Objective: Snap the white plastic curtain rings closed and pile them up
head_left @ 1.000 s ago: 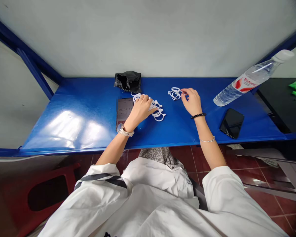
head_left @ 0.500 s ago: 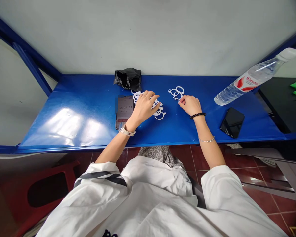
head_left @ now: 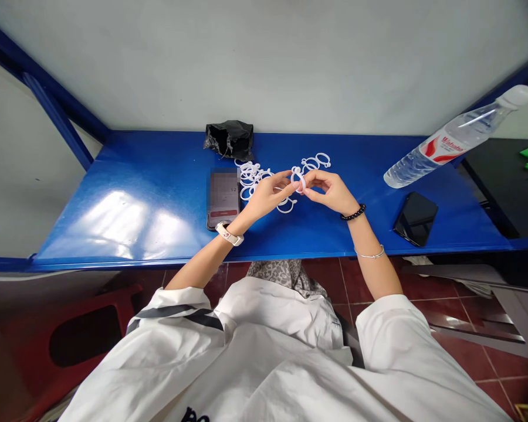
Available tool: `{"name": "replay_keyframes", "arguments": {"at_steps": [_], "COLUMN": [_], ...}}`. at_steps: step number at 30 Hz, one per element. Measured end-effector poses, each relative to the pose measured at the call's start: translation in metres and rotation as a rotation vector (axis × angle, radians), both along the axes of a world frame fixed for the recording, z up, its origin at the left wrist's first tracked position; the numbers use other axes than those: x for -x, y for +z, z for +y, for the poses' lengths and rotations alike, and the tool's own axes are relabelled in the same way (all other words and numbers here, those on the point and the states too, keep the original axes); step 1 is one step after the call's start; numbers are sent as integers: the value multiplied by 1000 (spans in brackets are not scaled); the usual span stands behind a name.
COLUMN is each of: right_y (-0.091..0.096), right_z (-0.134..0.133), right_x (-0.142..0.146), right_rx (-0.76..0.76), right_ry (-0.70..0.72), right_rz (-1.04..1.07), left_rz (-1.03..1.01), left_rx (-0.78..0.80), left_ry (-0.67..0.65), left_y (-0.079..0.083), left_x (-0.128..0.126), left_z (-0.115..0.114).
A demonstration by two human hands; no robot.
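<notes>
My left hand (head_left: 266,198) and my right hand (head_left: 333,192) meet over the middle of the blue table (head_left: 286,234). Between their fingertips is a white plastic curtain ring (head_left: 303,183) with a small eyelet, pinched from both sides. Whether it is one ring or two together I cannot tell. Behind and under my left hand lies a loose pile of similar white rings (head_left: 249,174), partly hidden by the hand. Several more rings (head_left: 323,159) lie in a small group just beyond my right hand.
Left of the pile lies a phone (head_left: 223,202) with a lit screen. A crumpled black plastic bag (head_left: 242,140) stands behind it. On the right are a water bottle (head_left: 442,146) and a dark phone (head_left: 416,218). A grey wall (head_left: 264,70) closes the back.
My left hand has left the ring pile and moved right. My right hand has come slightly left from the small group. Both now hold a ring between them.
</notes>
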State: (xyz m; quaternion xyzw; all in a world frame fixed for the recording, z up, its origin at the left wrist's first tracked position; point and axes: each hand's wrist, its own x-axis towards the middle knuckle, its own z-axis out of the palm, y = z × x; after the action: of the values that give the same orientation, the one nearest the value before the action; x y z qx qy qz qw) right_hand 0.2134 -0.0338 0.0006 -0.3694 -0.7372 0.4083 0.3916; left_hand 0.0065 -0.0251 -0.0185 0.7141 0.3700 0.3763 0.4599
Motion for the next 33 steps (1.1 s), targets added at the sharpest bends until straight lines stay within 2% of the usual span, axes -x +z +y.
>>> {"name": "replay_keyframes", "arguments": {"at_steps": [4, 9, 14, 21, 33], "right_y": [-5, -7, -5, -1, -3], "right_z": [-2, -2, -3, -1, -6], "right_x": [6, 7, 5, 5, 14], "right_rx": [-52, -101, -49, 19, 0], "right_ry": [56, 66, 71, -127, -134], "right_rz": [-15, -90, -82, 11, 18], "left_rz": [-87, -140, -176, -118, -22], "left_rx": [31, 30, 32, 86, 0], "left_ry": [-78, -109, -118, -125, -129], "left_y": [0, -3, -3, 3, 9], "left_x": [-3, -6, -6, -4, -2], "left_z": [-3, -5, -6, -10, -12]}}
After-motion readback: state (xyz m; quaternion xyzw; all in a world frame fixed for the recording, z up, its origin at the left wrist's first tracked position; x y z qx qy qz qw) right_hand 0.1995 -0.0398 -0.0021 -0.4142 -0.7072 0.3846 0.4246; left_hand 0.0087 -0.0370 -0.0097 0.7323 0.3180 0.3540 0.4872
